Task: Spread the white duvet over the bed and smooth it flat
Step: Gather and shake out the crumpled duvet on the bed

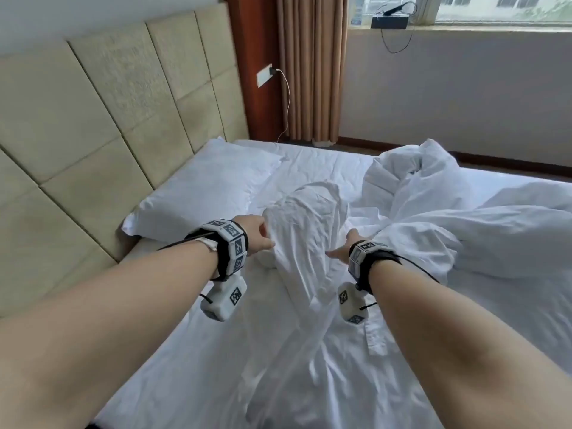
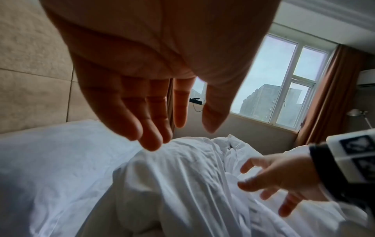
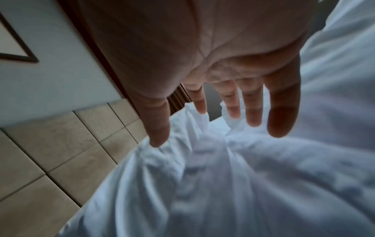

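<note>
The white duvet (image 1: 309, 230) lies bunched in a ridge down the middle of the bed (image 1: 510, 351), with a taller crumpled heap (image 1: 411, 178) behind it. My left hand (image 1: 258, 235) hovers at the ridge's left side, fingers straight and spread above the cloth (image 2: 172, 173). On the ridge's right side my right hand (image 1: 342, 249) reaches forward with fingers extended. In the right wrist view the spread fingers (image 3: 251, 109) hang just above the folds (image 3: 213, 168), holding nothing.
A white pillow (image 1: 198, 193) lies at the left against the padded beige headboard (image 1: 102, 113). Behind the bed hang brown curtains (image 1: 312, 66), with a charger cable (image 1: 286, 100) from a wall socket. A window sill (image 1: 464, 26) runs along the far wall.
</note>
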`<state>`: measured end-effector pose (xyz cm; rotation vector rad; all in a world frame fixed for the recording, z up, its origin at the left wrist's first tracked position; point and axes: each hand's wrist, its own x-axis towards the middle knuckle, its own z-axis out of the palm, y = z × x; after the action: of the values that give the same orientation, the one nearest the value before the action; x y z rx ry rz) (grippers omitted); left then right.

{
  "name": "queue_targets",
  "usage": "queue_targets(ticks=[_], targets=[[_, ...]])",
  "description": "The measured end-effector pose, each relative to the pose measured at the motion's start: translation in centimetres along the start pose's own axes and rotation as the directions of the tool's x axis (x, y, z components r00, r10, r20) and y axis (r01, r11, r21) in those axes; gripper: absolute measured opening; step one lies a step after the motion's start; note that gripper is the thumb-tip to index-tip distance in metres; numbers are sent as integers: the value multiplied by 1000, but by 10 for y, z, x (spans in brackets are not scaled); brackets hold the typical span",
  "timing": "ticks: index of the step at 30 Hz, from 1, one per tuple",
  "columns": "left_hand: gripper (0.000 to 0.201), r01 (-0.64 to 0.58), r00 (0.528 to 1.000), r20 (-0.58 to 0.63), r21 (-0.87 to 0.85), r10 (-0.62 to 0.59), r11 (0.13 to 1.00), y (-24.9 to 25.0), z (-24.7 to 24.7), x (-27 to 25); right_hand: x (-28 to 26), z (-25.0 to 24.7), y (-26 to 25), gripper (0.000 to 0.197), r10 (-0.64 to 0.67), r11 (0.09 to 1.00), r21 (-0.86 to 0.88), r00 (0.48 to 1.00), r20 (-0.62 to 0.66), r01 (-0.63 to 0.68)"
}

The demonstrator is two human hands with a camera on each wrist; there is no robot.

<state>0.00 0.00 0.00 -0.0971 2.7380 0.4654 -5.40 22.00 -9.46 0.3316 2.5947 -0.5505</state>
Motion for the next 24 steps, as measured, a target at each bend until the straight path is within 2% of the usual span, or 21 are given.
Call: queue_targets(ticks=[4,7,10,14,15,17,19,20,22,24], targets=[[36,35,999,31,10,-35,999,-16,16,4,7,28,2,110,90,982,162,994,58,-98],[35,35,996,84,-3,-34,999,-33,32,2,16,43,-6,116,111,959,253,991,71,-126],[34,12,992,126,-29,-9,1000,-50,43,2,19,50,-12,96,164,963,211,986,28,-166],[37,-12,988,154,-54,20,998,-81,44,6,13,53,-27,43,161,968,193,987,30,-163],[38,-7,987,158,-75,19,997,-90,42,9,10,54,-36,36,139,971,193,990,29,-142],[37,13,987,161,-146,11,989,-112,34,16,6,57,-64,40,90,974,206,996,8,-90],[39,34,989,150,-192,-4,981,-133,22,23,-4,63,-98,57,32,965,259,999,15,-35],[41,42,989,148,-203,-11,978,-144,15,26,-8,69,-115,59,-1,972,233,1000,22,-4],[43,40,988,157,-200,-8,979,-166,3,33,-19,83,-143,41,-71,990,128,996,56,64],[43,15,984,177,-156,13,988,-187,-4,42,-26,101,-159,30,-72,996,66,996,56,68]])
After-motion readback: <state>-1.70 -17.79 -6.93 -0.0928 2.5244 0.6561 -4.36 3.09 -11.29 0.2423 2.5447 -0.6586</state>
